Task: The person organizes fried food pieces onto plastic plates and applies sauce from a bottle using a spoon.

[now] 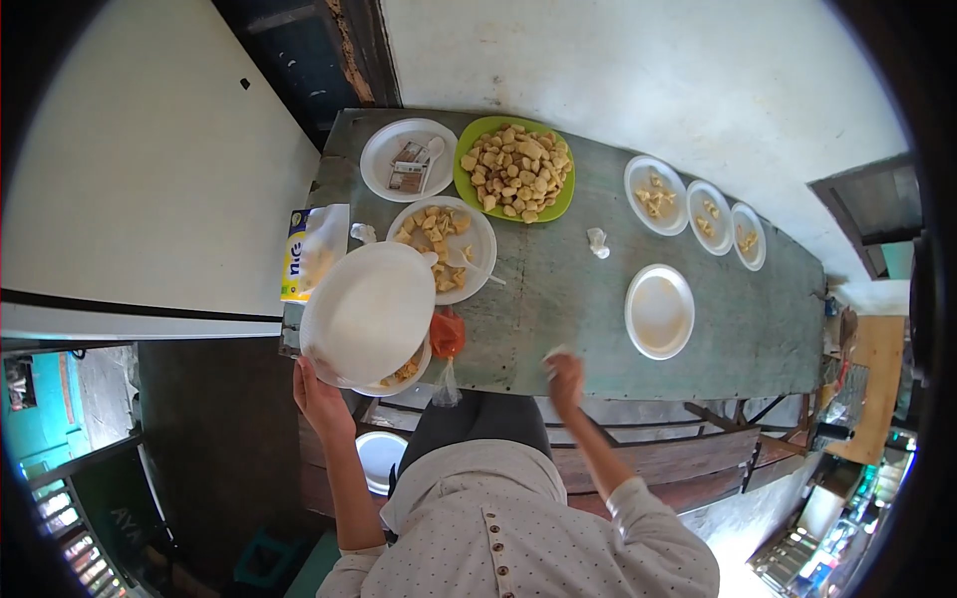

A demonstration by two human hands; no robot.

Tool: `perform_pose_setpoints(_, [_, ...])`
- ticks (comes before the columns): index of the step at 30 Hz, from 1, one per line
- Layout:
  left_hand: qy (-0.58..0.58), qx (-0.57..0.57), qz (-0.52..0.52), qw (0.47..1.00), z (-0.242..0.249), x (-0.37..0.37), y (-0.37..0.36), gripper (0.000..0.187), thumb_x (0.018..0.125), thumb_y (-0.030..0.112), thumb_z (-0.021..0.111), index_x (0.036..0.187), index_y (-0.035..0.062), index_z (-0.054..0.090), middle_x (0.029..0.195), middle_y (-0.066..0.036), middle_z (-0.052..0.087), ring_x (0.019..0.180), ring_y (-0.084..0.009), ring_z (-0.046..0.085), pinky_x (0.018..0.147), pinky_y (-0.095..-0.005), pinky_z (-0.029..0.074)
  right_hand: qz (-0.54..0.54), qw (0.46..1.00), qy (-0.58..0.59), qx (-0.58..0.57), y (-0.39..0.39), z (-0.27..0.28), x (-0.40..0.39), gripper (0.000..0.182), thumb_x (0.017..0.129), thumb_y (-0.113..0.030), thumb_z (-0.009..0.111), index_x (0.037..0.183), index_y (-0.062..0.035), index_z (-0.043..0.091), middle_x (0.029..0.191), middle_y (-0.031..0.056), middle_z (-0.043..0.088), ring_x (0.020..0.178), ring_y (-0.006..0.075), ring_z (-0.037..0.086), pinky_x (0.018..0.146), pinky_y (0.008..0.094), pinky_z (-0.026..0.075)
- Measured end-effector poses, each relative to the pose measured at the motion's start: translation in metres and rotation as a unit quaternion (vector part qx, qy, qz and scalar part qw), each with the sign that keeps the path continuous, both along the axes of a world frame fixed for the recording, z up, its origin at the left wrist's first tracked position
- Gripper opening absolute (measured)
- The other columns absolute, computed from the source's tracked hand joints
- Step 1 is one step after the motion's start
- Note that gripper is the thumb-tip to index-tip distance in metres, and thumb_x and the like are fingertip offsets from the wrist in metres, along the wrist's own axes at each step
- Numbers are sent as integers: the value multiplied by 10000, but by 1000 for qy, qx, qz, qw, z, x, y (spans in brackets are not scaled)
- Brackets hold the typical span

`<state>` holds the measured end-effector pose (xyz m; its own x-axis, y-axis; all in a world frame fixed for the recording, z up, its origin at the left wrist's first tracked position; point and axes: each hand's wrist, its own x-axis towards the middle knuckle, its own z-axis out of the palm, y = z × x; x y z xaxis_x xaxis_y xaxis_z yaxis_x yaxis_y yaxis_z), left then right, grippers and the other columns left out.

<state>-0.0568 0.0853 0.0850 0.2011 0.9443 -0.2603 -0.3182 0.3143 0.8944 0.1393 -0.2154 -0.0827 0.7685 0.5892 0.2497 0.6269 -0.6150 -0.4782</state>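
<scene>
My left hand (321, 399) grips the rim of a white foam plate (369, 314), tilted over the table's left front corner. Beneath it, a second plate with yellowish pieces (401, 377) is partly hidden. My right hand (565, 379) is closed above the table's front edge, with something small and whitish at the fingertips, too blurred to name. Behind the held plate stands a plate of chunks (439, 225) with a white plastic spoon (478, 267) in it. A knotted clear bag of red-orange contents (448, 334) lies between my hands.
A green plate heaped with chunks (513, 171) stands at the back, beside a plate with small packets (409, 128). Several foam plates (660, 341) are on the right, three holding small pieces. A crumpled tissue (598, 243) lies mid-table. A printed pouch (317, 251) stands left; a bench (658, 458) runs along the front.
</scene>
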Motion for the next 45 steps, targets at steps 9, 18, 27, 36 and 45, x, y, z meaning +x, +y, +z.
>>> perform_pose_setpoints(9, [-38,36,87,995,9,-18,20,292,897,247,484,1072,14,500,1107,-82,519,1059,-174,481,919,-322,382,-3,449,857,251,75,73,21,342,704,97,477,1016,-29,539,966,97,584,870,234,603,769,365,517])
perform_pose_setpoints(18, [-22,53,219,974,16,-89,21,330,903,259,469,1095,-8,488,1096,-91,518,1031,-173,490,901,-318,372,101,698,657,266,301,95,78,252,730,34,509,967,-34,559,863,42,587,759,149,585,626,254,474])
perform_pose_setpoints(27, [28,63,299,952,17,-141,0,330,913,287,435,1105,24,493,1094,-77,527,1042,-179,489,891,-325,373,213,918,239,233,482,29,86,208,717,5,501,853,-58,645,754,57,633,662,156,586,614,272,457])
perform_pose_setpoints(36, [10,35,239,970,17,-111,16,328,908,274,444,1105,15,489,1111,-88,517,1050,-189,487,896,-332,382,205,925,239,214,370,75,77,163,766,-24,567,907,-63,639,908,95,621,819,211,607,729,296,477])
perform_pose_setpoints(45, [5,40,111,993,33,-41,29,415,899,311,456,1158,-13,447,1172,-113,483,1089,-200,467,919,-340,381,-135,986,72,71,90,46,209,228,716,-12,556,934,-46,617,919,148,580,878,312,550,777,370,429])
